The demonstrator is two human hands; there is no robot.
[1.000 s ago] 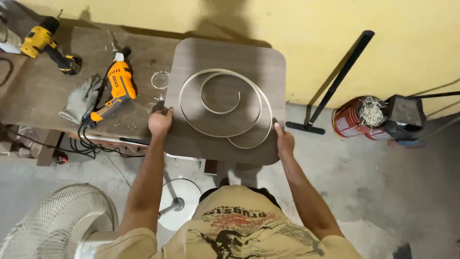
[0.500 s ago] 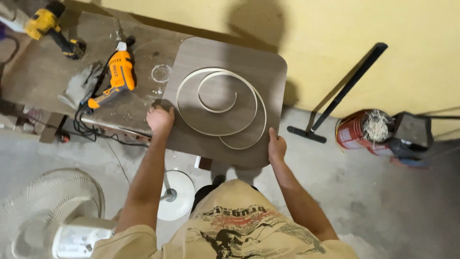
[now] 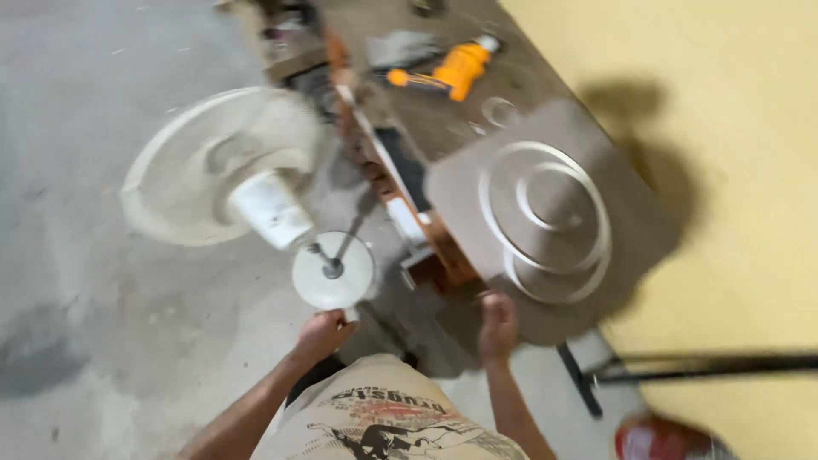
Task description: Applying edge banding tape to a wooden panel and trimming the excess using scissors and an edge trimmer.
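the view is blurred and tilted. 2 bare hands show at the bottom. the left hand (image 3: 322, 334) is curled loosely, fingers drawn together, just below the round white base (image 3: 333, 271) of 1 white standing fan (image 3: 223, 166); whether it touches the base i cannot tell. the fan leans over the grey floor (image 3: 102, 341), its round cage to the upper left and its pole running down to the base. the right hand (image 3: 498, 325) is raised with fingers bent, near the front edge of 1 brown board (image 3: 635, 221); its exact grip is too smeared to tell, and it holds nothing that shows. the board lies on a dark workbench (image 3: 443, 128) against the yellow wall (image 3: 733, 128). on the board lie pale curved metal strips (image 3: 545, 217), forming about 3 nested rings, though the blur makes the count uncertain. farther along the bench lies 1 orange drill (image 3: 452, 70) beside 1 grey glove (image 3: 400, 47). 1 black pole (image 3: 707, 366) lies by the wall, and 1 red can (image 3: 660, 439) sits at the lower right.
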